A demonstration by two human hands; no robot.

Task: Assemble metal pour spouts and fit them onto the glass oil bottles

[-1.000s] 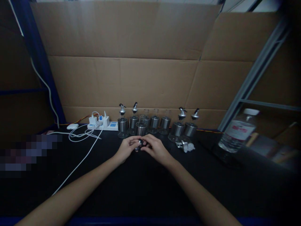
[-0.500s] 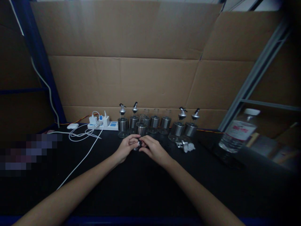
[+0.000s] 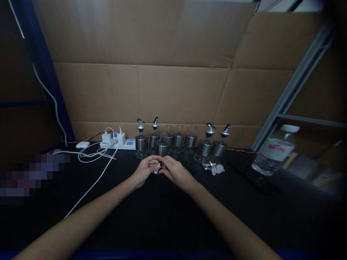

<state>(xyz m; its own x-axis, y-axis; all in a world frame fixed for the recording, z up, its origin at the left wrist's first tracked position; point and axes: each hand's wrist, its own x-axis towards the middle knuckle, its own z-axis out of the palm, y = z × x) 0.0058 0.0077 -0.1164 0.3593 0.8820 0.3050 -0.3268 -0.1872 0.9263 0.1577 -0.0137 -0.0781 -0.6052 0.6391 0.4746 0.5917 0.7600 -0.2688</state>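
My left hand [image 3: 147,169] and my right hand [image 3: 175,170] meet at the middle of the black tabletop, fingertips together. Pinched between them is a small silver and black pour spout [image 3: 157,171], mostly covered by the fingers. Just behind the hands stands an open glass bottle with a metal sleeve [image 3: 162,147]. Three more open bottles of that kind [image 3: 178,140] stand beyond it. To their left are two bottles topped with pour spouts [image 3: 141,144], and two more spouted bottles [image 3: 205,148] are on the right.
Loose silver spout parts [image 3: 214,168] lie right of my hands. A large clear water bottle [image 3: 273,151] stands far right near a dark flat object. At the left are a white power strip [image 3: 130,144] and tangled white cables [image 3: 92,153]. Cardboard [image 3: 162,90] lines the back.
My right hand has closed in slightly to the left, its fingers now over the left fingertips. The small pour spout stays between both hands. The bottles have not moved.
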